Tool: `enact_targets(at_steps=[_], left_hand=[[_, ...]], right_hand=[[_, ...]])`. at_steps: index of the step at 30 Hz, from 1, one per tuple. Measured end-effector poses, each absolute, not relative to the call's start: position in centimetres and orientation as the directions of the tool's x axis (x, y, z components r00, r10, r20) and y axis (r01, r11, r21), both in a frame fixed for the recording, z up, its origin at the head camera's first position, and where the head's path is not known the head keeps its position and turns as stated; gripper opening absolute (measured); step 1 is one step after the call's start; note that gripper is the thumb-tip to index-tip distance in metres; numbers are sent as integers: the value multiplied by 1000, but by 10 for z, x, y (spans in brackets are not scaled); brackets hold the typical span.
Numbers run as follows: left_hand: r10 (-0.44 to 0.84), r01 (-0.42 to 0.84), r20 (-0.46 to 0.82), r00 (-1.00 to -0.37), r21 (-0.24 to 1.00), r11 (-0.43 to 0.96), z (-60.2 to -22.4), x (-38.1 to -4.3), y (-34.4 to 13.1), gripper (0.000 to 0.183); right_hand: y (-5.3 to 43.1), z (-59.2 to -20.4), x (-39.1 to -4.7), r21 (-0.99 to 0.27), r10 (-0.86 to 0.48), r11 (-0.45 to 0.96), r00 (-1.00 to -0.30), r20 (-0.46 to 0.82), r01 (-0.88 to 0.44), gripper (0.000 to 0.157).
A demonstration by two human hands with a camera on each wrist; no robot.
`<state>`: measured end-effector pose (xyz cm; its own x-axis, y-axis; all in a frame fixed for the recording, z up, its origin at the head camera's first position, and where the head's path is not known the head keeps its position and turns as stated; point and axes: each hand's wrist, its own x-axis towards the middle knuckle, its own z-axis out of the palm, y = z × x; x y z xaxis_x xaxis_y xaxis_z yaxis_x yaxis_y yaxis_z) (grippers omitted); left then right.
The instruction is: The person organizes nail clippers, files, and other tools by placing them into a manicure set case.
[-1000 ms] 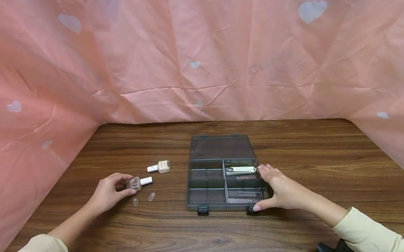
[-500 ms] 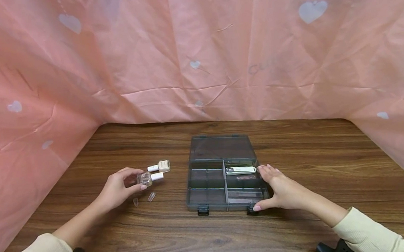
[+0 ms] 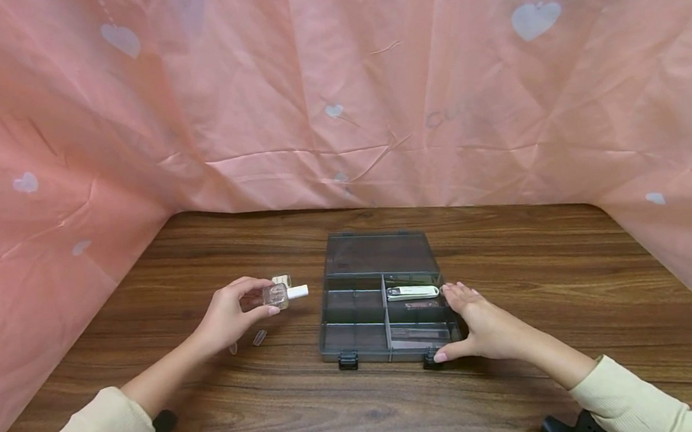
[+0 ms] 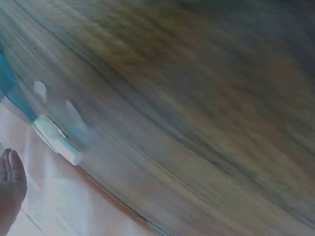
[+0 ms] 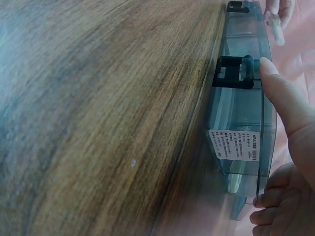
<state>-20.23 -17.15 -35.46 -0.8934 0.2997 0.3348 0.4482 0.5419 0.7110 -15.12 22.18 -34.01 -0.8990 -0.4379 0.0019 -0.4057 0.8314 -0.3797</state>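
My left hand (image 3: 233, 311) pinches a clear nail polish bottle (image 3: 275, 296) between thumb and fingers, its white cap pointing right. Partly hidden behind it is a beige nail polish bottle (image 3: 281, 280) on the table. Two clear false nails (image 3: 260, 337) lie below the left hand. My right hand (image 3: 485, 324) holds the front right corner of a dark see-through organizer box (image 3: 358, 352), thumb by a front latch (image 5: 234, 72), fingers along the right side. The box lies with its lid (image 3: 379, 253) folded back. A nail clipper (image 3: 412, 292) sits in its back right compartment.
Thin flat pieces (image 3: 418, 335) lie in the front right compartment; the two left compartments hold nothing visible. A pink curtain (image 3: 333, 73) with white hearts surrounds the wooden table (image 3: 314, 411) at the back and sides. A printed label (image 5: 236, 145) is on the box front.
My left hand has carried the clear polish bottle right and slightly back, toward the box, now overlapping the beige bottle. The right hand and the box have stayed in place.
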Motion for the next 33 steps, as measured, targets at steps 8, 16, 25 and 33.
enact_targets(at_steps=[8, 16, 25, 33], left_hand=[[312, 432, 307, -899, 735, 522, -351, -204, -149, 37], [331, 451, 313, -890, 717, 532, -349, -206, -126, 36], [376, 491, 324, -868, 667, 560, -349, -211, -101, 37], [441, 530, 301, -845, 577, 621, -349, -221, -82, 34]], right_hand=[[222, -340, -152, -386, -439, 831, -899, -11, -401, 112], [223, -339, -153, -396, -441, 829, -897, -29, -395, 113], [223, -339, -154, -405, -441, 826, -897, -32, -392, 113], [223, -339, -154, -402, -441, 827, -897, -30, -394, 113]])
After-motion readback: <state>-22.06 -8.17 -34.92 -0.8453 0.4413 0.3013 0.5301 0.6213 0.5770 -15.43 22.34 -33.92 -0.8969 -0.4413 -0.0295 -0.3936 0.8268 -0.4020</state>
